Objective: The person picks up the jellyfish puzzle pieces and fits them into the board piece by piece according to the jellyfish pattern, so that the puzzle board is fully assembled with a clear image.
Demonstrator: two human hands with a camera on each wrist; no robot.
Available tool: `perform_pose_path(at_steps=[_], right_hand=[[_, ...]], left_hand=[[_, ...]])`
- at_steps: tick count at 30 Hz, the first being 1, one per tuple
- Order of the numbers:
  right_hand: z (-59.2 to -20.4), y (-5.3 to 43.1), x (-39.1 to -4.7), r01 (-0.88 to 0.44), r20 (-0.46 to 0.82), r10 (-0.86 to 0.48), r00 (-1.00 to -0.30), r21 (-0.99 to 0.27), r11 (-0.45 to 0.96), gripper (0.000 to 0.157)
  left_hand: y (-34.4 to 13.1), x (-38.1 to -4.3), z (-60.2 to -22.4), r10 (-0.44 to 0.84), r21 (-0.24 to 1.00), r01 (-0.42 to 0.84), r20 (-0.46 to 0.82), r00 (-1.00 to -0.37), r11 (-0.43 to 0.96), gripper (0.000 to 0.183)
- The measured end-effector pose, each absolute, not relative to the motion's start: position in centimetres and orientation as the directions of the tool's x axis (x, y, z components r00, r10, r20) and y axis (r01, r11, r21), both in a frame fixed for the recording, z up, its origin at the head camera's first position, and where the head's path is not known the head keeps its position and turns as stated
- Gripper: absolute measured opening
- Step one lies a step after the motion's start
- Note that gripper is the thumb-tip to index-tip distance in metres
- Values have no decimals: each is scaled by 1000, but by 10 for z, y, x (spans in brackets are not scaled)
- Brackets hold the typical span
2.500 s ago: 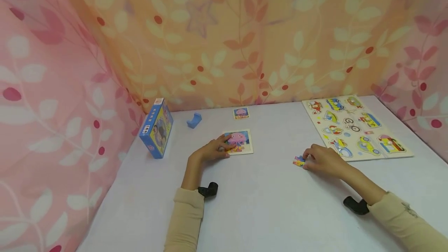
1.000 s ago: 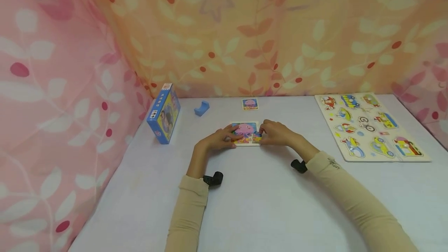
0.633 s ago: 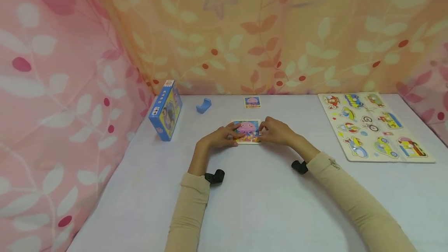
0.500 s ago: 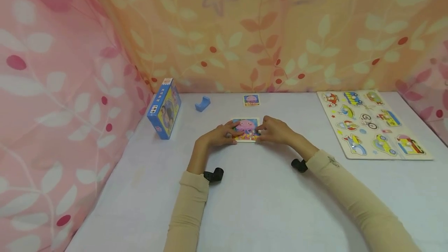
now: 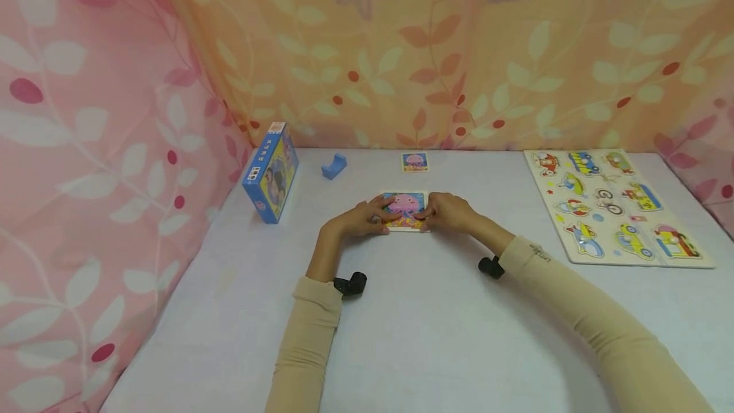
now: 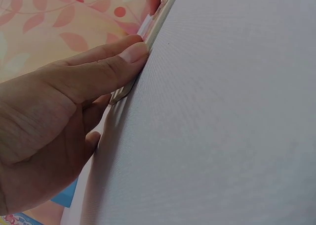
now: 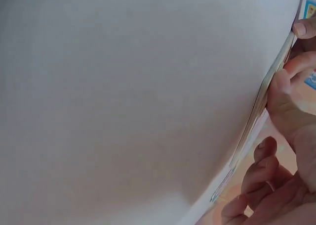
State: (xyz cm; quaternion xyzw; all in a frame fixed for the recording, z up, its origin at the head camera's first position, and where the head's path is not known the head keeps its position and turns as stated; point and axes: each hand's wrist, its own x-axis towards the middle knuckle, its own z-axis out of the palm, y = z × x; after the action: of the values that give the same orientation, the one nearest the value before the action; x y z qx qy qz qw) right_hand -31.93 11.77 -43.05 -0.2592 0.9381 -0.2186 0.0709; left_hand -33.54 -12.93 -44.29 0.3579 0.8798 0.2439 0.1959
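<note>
A small square jigsaw puzzle [image 5: 407,202] with a pink octopus lies flat on the white-covered table, in front of the person. My left hand [image 5: 364,218] rests on its left part. The fingers reach over the picture, and the thumb touches the near edge, as the left wrist view shows. At the right side of the puzzle is my right hand [image 5: 450,212]. Its index fingertip presses the lower right of the picture. In the right wrist view its thumb [image 7: 281,86] lies against the board's edge, while the other fingers curl loosely off the board.
Behind the puzzle lies a small octopus card [image 5: 415,162]. A blue curved block [image 5: 334,166] and an upright blue box [image 5: 271,173] stand at the back left. A large wooden vehicle puzzle board [image 5: 616,209] lies on the right. Patterned curtains [image 5: 367,69] close off the back.
My right hand has come leftward from near the vehicle board with a small jigsaw piece and set it in the lower right of the puzzle. The left hand has stayed on the puzzle.
</note>
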Motion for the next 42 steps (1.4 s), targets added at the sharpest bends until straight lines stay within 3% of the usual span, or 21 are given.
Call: perform_pose_path(at_steps=[4,8,15,23,30,33,36,38,42], right_hand=[[-426,117,-320,-485,3,-535,-845,-427,763,37],[-423,114,-323,-523,34,-583,-812,-486,700,37],[-428,114,-325,-431,-38,-566,-823,-608,667,31],[-427,111,-322,-401,-50,-519,-854,-574,714,28],[-422,125,-319,-448,0,-541,-841,-562,696,38],[-411,140,-319,-415,27,-472,-881,-523,745,47],[-401,157,-318,-334,24,-357,-934,-415,846,62],[-400,166,-317,-272,-6,-291,-957,-341,900,72],[-412,176,-319,-151,-144,-192,-971,-257,954,79]], left_hand=[[-128,-335,-443,725,563,536,-174,-666,628,48],[-129,-335,-441,709,566,518,-179,-683,642,48],[-131,-331,-442,705,567,505,-204,-679,651,47],[-130,-333,-443,704,566,509,-191,-684,648,48],[-127,-336,-444,688,573,483,-211,-694,662,47],[-124,-338,-439,659,572,453,-219,-719,684,48],[-119,-340,-433,572,461,452,-156,-805,763,53],[-113,-341,-430,489,310,445,-80,-869,840,60],[-99,-345,-425,337,67,338,33,-941,939,73]])
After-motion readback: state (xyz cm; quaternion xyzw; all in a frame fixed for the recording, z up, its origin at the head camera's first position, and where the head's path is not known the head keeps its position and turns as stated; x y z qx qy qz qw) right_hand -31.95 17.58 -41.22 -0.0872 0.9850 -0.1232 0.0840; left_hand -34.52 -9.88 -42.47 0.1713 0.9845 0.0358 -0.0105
